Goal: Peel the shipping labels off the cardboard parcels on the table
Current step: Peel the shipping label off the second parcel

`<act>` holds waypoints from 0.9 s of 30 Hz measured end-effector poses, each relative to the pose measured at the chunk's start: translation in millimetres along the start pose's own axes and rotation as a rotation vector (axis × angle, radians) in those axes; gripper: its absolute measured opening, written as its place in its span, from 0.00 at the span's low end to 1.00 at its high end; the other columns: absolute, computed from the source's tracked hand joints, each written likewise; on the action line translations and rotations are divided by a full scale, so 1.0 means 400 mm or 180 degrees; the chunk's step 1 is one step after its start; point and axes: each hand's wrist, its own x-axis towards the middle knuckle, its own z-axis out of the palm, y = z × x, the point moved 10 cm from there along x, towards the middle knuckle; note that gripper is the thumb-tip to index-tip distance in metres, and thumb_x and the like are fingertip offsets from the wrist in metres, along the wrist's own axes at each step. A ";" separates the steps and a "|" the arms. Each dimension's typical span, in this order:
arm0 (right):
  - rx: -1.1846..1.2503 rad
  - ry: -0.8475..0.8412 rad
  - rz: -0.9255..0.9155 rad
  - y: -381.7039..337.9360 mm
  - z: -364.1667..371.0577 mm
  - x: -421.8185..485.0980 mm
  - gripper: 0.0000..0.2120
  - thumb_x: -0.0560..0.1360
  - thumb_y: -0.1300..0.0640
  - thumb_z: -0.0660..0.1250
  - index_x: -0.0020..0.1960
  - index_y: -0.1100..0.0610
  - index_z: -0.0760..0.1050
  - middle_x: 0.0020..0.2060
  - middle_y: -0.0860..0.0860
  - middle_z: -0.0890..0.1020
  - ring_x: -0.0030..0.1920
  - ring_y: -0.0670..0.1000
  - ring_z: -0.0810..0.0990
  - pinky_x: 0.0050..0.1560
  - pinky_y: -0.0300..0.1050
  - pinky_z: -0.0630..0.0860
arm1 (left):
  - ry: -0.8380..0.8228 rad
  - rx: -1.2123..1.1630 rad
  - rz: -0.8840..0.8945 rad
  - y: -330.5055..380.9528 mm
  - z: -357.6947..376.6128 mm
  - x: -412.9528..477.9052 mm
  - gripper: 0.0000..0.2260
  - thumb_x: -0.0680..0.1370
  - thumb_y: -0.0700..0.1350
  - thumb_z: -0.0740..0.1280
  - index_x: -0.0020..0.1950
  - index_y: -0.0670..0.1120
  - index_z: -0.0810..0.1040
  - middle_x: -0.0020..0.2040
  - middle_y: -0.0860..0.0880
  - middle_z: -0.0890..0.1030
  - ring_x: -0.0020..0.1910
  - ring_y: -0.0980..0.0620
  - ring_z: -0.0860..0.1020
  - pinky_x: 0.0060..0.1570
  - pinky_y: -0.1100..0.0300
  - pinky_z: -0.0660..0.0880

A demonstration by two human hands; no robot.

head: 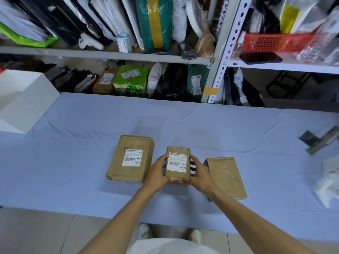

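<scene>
two hands on the middle parcel, label up

behind the table stood metal shelving (222, 57) crammed with bagged parcels, a green carton (131, 80) on the lower level, a red basket (275, 43) and a dark phone (260, 58) on the right-hand shelf. up front, a table under a pale blue cloth (73, 153) carried three brown cardboard parcels in a loose row.

the large parcel (131, 159) lay flat on the left, its white shipping label (132, 158) face up, barcode showing, untouched. the right parcel (226, 177) lay flat too, top face bare brown with scuffed, torn-looking marks.

and the action was in the middle: the small parcel (177, 165) sat between both hands, tilted up toward the camera, its own label (177, 162) fully stuck down, all corners flat. the left hand (157, 174) clasped the left edge, fingers curled along the side, thumb under the near corner. the right hand (200, 174) gripped the right edge, fingers wrapped against the side beside the label. whether the parcel's far end touched the cloth, could not tell.

off at the far right edge lay a dark tool-like object (315, 142), blurred, and some crumpled white material (328, 182). a white box (23, 99) stood at the left end of the table.
</scene>
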 end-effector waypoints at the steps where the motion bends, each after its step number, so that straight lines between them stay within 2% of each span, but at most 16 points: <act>1: -0.0022 -0.0007 -0.0004 -0.004 0.000 -0.002 0.43 0.63 0.71 0.78 0.66 0.46 0.60 0.53 0.42 0.74 0.50 0.40 0.77 0.38 0.31 0.77 | 0.0016 -0.0005 0.0003 0.000 -0.002 0.001 0.41 0.65 0.32 0.77 0.74 0.49 0.64 0.64 0.52 0.75 0.56 0.59 0.75 0.44 0.66 0.79; 7: -0.0119 -0.0006 -0.0065 -0.015 -0.008 -0.001 0.41 0.63 0.73 0.76 0.67 0.47 0.63 0.50 0.37 0.75 0.49 0.39 0.78 0.40 0.31 0.77 | 0.0104 -0.0047 0.0001 -0.007 -0.009 -0.001 0.41 0.64 0.33 0.78 0.72 0.50 0.65 0.63 0.53 0.76 0.59 0.58 0.75 0.47 0.63 0.80; 10: -0.0124 -0.0046 -0.0045 -0.009 -0.003 0.002 0.43 0.63 0.73 0.76 0.72 0.52 0.63 0.51 0.38 0.76 0.50 0.41 0.78 0.42 0.33 0.78 | 0.0109 -0.0072 -0.0007 -0.008 -0.010 -0.001 0.41 0.64 0.33 0.78 0.72 0.51 0.66 0.63 0.54 0.76 0.60 0.57 0.75 0.48 0.61 0.80; 17: -0.0151 -0.0075 0.0045 -0.001 -0.006 0.006 0.45 0.63 0.73 0.77 0.74 0.56 0.63 0.51 0.38 0.76 0.50 0.39 0.78 0.40 0.31 0.77 | -0.0023 0.0037 -0.0037 0.000 -0.012 0.015 0.43 0.62 0.33 0.79 0.72 0.52 0.65 0.62 0.54 0.74 0.55 0.59 0.77 0.41 0.69 0.77; 21: -0.0201 -0.0101 0.0117 0.008 -0.006 0.014 0.46 0.62 0.73 0.77 0.75 0.58 0.62 0.51 0.38 0.76 0.50 0.39 0.78 0.40 0.30 0.77 | -0.0029 0.0291 -0.0131 -0.003 -0.012 0.035 0.43 0.61 0.34 0.80 0.71 0.50 0.66 0.62 0.51 0.71 0.54 0.52 0.77 0.44 0.64 0.77; 27: -0.0278 -0.0072 0.0216 0.022 -0.005 0.020 0.51 0.62 0.70 0.79 0.78 0.61 0.55 0.58 0.46 0.76 0.58 0.47 0.77 0.42 0.30 0.77 | 0.0099 0.0218 -0.0146 -0.011 -0.010 0.032 0.42 0.60 0.31 0.78 0.71 0.52 0.67 0.61 0.52 0.71 0.55 0.51 0.77 0.48 0.55 0.80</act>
